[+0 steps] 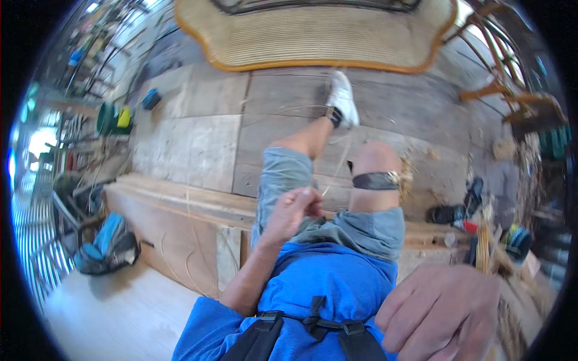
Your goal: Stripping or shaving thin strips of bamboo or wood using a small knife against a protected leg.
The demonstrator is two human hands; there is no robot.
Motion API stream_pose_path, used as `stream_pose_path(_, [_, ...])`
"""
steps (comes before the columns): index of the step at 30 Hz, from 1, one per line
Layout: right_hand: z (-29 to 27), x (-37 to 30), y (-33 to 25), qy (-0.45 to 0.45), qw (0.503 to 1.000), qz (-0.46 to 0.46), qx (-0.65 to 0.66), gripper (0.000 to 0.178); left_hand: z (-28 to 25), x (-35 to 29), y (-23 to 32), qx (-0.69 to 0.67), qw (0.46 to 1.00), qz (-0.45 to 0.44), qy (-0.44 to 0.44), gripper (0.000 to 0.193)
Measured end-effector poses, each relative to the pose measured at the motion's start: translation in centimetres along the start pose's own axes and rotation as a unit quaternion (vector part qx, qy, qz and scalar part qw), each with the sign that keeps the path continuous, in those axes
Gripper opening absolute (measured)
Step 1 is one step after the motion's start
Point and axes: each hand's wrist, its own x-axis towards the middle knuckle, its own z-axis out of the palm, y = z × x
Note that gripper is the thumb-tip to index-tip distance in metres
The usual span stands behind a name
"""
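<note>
My left hand [298, 207] is raised over my lap, fingers pinched on a thin pale cane strand [339, 161] that runs up toward my outstretched leg and white shoe [342, 99]. My right hand [445, 313] hangs close to the camera at the lower right with its fingers curled downward. A bundle of cane strips [483, 246] stands just behind it; whether the hand grips it is hidden. A large woven cane panel with a wooden rim [319, 36] lies at the far end of the floor, beyond my foot.
I sit on a low wooden platform [180, 204] with plank flooring ahead. A blue and grey backpack [108, 243] lies at the left. Dark sandals [457, 207], loose cane scraps and small tools lie at the right. Wooden chair frames [500, 78] stand at the far right.
</note>
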Motion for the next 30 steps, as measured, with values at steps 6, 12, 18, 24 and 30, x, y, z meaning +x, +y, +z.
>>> stream_pose_path(6, [1.9, 0.6, 2.1, -0.031, 0.994, 0.047, 0.099, 0.019, -1.3, -0.2, -1.0, 0.082, 0.992, 0.084, 0.041, 0.024])
stream_pose_path(12, [0.2, -6.9, 5.0, 0.196, 0.935, 0.286, -0.071, 0.036, -0.4, -0.9, 4.4, 0.080, 0.964, 0.228, 0.113, 0.020])
stream_pose_path(18, [-4.0, -11.2, 14.8, 0.435, 0.796, 0.375, 0.192, 0.031, 2.7, -4.3, 5.5, 0.435, 0.874, 0.190, -0.103, 0.013])
stream_pose_path(24, [-14.6, -13.3, 7.5, 0.542, 0.830, 0.111, 0.069, 0.019, -1.1, -7.2, 2.0, 0.465, 0.854, 0.208, -0.105, 0.016])
stream_pose_path(30, [-20.9, -16.8, -0.7, 0.580, 0.813, 0.049, -0.006, 0.014, -2.6, -8.8, 3.3, 0.521, 0.844, 0.118, -0.054, 0.017])
